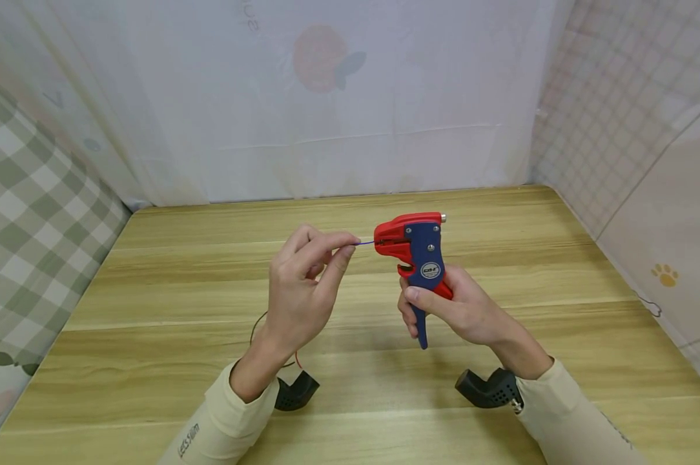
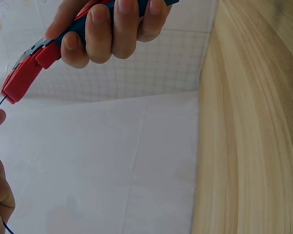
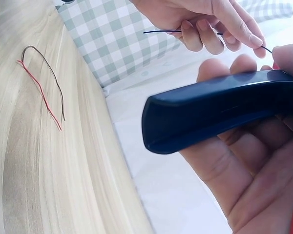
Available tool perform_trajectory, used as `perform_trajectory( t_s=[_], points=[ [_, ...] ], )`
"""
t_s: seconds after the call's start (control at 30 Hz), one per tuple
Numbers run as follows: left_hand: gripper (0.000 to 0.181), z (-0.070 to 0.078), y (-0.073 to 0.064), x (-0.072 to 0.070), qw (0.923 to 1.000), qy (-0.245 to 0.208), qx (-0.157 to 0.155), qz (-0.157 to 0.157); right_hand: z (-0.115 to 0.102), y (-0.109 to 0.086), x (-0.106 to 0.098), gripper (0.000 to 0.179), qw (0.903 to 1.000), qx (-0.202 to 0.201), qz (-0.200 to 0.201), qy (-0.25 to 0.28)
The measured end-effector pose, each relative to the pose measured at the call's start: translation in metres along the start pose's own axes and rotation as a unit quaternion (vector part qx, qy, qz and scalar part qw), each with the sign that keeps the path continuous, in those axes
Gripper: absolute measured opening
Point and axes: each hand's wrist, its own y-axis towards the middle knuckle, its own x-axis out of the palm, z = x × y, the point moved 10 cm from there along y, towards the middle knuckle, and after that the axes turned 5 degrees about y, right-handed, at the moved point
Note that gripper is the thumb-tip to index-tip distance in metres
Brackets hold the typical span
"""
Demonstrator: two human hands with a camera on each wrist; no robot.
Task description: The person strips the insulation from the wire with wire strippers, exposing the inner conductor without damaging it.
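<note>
A red and blue wire stripper (image 1: 424,248) is gripped by its handles in my right hand (image 1: 463,307), held up over the table with its nose toward the left. Between thumb and forefinger my left hand (image 1: 303,284) pinches a thin blue wire (image 1: 366,243), whose end reaches the red nose of the stripper. Whether the tip sits inside the nose is too small to tell. In the right wrist view the wire's other end (image 3: 158,31) sticks out behind the left hand's curled fingers, and the stripper's dark blue handle (image 3: 210,109) fills the foreground.
On the wooden table (image 1: 170,310) lie a red wire (image 3: 41,92) and a dark brown wire (image 3: 51,70), partly hidden behind the left forearm in the head view. Pale curtain walls (image 1: 356,142) stand behind the table and at both sides.
</note>
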Motion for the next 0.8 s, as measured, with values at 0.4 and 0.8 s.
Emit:
perform_trajectory(
  t_s=[0.4,0.8],
  points=[
    [0.008,-0.0017,-0.0013,0.0015,0.9999,-0.002,-0.011,-0.005,0.0015,-0.0005,0.0020,0.011,0.9998,-0.003,-0.004,0.017],
    [0.010,-0.0030,-0.0013,0.0014,0.9998,-0.002,-0.021,-0.004,0.0001,0.0024,0.0088,0.013,0.9973,-0.020,-0.027,0.065]
  ],
)
